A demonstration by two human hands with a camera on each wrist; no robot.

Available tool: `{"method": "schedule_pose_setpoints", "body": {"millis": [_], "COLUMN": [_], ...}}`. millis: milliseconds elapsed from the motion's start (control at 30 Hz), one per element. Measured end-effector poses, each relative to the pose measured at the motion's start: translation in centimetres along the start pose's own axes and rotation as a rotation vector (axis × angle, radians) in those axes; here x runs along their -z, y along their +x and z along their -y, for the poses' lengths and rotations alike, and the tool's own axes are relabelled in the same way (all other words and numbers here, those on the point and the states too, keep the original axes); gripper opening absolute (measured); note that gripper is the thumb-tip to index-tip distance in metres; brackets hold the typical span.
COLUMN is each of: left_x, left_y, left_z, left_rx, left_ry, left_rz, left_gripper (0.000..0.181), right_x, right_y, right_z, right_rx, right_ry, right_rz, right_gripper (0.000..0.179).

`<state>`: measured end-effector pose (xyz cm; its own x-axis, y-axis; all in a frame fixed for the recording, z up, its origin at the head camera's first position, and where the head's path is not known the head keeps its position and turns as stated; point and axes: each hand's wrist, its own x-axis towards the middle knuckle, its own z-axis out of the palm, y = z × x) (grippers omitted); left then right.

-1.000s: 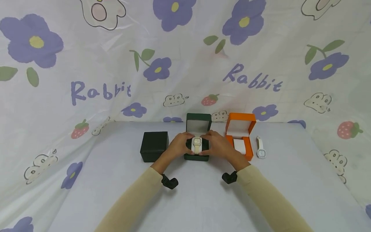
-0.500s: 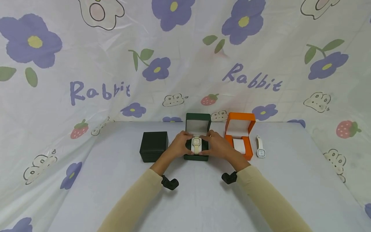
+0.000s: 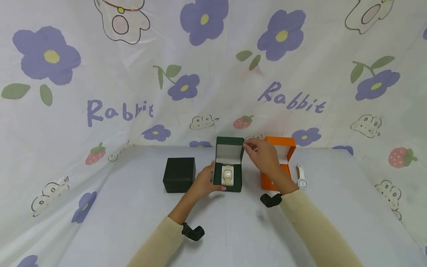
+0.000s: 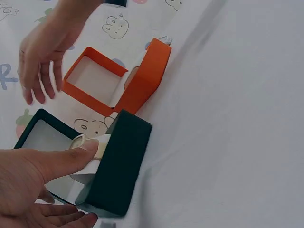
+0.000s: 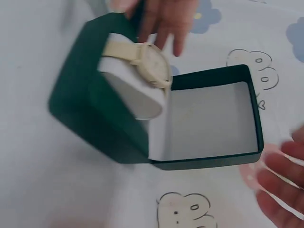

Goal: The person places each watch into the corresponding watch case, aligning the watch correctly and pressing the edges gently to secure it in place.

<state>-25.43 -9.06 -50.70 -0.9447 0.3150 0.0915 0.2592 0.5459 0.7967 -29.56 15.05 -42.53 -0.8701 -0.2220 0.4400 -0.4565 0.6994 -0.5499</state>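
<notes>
Up and away goes the right hand, out to two o'clock from the cream watch, fingers loose, near the raised green lid! Left hand, at eight o'clock, fingers relaxed, rests against the green box. Cushioned inside: that watch. Black box at nine, orange box at three.

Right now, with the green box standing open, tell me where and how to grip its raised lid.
Probably best to pinch the lid by its top edge, coming from the right, where the right hand is close by. The lid stands upright, joined to the base along its lower side, so the top edge is free.
</notes>
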Motion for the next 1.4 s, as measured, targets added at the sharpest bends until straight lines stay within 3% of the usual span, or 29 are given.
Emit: {"method": "schedule_pose_setpoints", "body": {"millis": [67,133,333,533,700,900,1167,1400], "left_x": [-0.2,-0.3,-0.8,-1.3,-1.5,-1.4,-1.2,-1.4], "left_y": [-0.2,-0.2,0.0,0.2,0.1,0.4,0.5,0.3], "left_z": [0.2,0.5,1.3,1.9,2.5,3.0,3.0,3.0], "left_rx": [0.012,0.032,0.067,-0.003,-0.048,-0.027,-0.002,-0.001], "left_ry": [-0.034,-0.053,-0.062,-0.070,-0.041,-0.053,-0.136,-0.243], "left_rz": [-0.007,-0.005,-0.003,-0.035,-0.082,-0.089,-0.074,-0.077], "left_gripper": [0.107,0.111,0.114,0.101,0.091,0.089,0.088,0.088], "right_x": [0.1,-0.1,-1.2,-2.3,-3.1,-3.3,-2.6,-2.5], "right_y": [0.7,1.3,2.2,2.4,2.7,2.9,3.0,2.8], "right_z": [0.1,0.0,-0.9,-1.0,-0.5,-0.6,-0.9,-1.1], "right_rx": [-0.016,-0.039,-0.118,-0.180,-0.217,-0.237,-0.356,-0.388], "right_ry": [0.053,0.120,0.276,0.317,0.285,0.251,0.442,0.554], "right_rz": [-0.083,-0.096,0.064,0.167,0.176,0.161,0.300,0.400], "right_gripper": [0.028,0.035,0.055,0.066,0.064,0.047,0.046,0.056]}}
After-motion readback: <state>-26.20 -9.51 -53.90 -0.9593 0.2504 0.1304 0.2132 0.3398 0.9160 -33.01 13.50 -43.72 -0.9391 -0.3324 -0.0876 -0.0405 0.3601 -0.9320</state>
